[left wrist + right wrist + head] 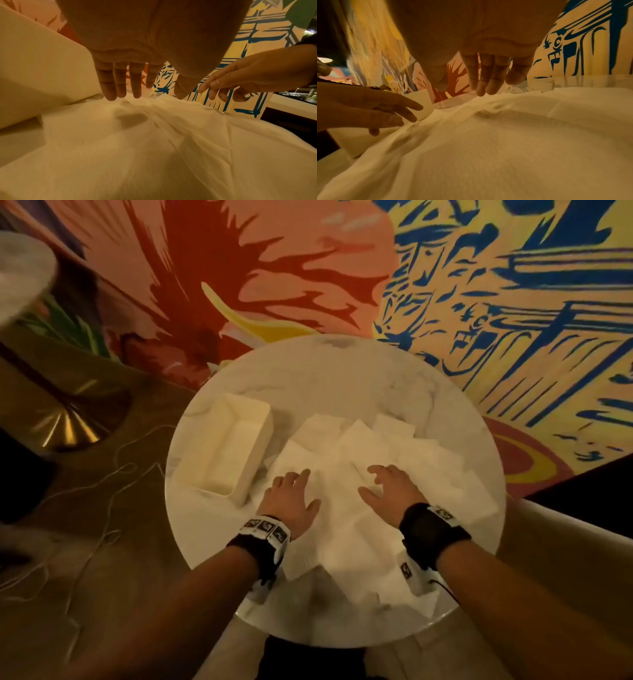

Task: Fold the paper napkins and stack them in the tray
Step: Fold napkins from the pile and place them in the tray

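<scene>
- Head view: a round white marble-patterned tabletop [342, 371] carries a loose, overlapping spread of white paper napkins [363, 446], unfolded or only partly folded.
- A cream rectangular plastic tray [253, 419] stands on the left of the table, just beside the spread; no stacked napkins can be made out inside it, so the task appears near its start.
- Left hand [291, 498]: fingers straight and slightly spread, hanging over the near-left napkins and holding nothing. In the left wrist view its fingertips [109, 94] reach the paper surface or hang just above it; contact cannot be told.
- Right hand [387, 491]: fingers loosely bent and apart, nothing clasped, over the middle of the spread.
- Judgement: both hands are placed either side of one top sheet, probably to flatten or single it out for folding; the tray sits close so that folded napkins travel little.
</scene>
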`<state>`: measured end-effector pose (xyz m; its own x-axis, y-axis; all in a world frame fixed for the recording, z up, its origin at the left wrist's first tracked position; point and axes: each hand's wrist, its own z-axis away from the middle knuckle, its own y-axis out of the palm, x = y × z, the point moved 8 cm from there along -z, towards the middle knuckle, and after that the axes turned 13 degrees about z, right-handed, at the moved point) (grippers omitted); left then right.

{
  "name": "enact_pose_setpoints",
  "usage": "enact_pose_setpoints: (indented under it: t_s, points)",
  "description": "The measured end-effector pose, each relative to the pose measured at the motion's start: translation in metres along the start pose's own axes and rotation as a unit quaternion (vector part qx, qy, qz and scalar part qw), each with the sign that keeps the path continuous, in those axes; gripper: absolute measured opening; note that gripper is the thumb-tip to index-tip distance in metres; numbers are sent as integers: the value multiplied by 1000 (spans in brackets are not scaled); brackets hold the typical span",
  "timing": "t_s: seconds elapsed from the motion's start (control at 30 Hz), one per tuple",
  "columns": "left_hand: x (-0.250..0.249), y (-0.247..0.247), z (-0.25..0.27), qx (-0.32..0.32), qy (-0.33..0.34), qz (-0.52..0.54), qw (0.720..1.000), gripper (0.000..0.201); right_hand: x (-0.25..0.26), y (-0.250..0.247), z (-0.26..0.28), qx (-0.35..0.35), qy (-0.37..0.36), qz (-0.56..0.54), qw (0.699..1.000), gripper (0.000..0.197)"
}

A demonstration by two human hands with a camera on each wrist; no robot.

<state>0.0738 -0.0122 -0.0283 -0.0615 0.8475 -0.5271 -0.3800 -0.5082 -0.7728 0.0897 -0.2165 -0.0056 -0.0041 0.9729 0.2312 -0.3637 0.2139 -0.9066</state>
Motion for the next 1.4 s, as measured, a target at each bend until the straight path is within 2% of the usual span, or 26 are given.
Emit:
enact_pose_setpoints:
  t_s: [0.13, 0.27, 0.53, 0.63, 0.9, 1.07, 1.17, 1.27, 1.33, 1.4]
  points:
    - [-1, 5, -16, 18, -13, -7, 1000, 72, -6, 15, -20, 58, 41, 40, 997, 54]
    - [-5, 14, -22, 38, -7, -11, 999, 68, 0, 26, -29, 77, 46, 68, 994, 48]
    - [-2, 22, -26, 33, 11, 0, 999, 68, 0, 28, -39, 35, 94, -9, 995, 16]
    - [1, 16, -25, 23, 10, 12, 1000, 72, 3, 24, -42, 9, 90, -62, 994, 12]
    - [-2, -16, -30, -35, -19, 105, 994, 87, 13, -31, -44, -86, 41, -245, 965, 8]
    - [-23, -25, -34, -35, -7, 273, 961, 95, 11, -53, -49, -115, 32, -295, 948, 10]
    - [-38, -35, -35, -56, 24, 298, 953, 99, 4, -59, -49, -121, 41, -338, 932, 15]
    - [-48, -47, -34, -94, 52, 300, 948, 98, 0, -64, -45, -114, 52, -381, 916, 13]
    - [-54, -53, -32, -108, 57, 309, 943, 94, -3, -64, -43, -93, 62, -397, 911, 20]
    - [-60, -60, -30, -122, 70, 319, 937, 87, -5, -58, -40, -39, 77, -405, 910, 33]
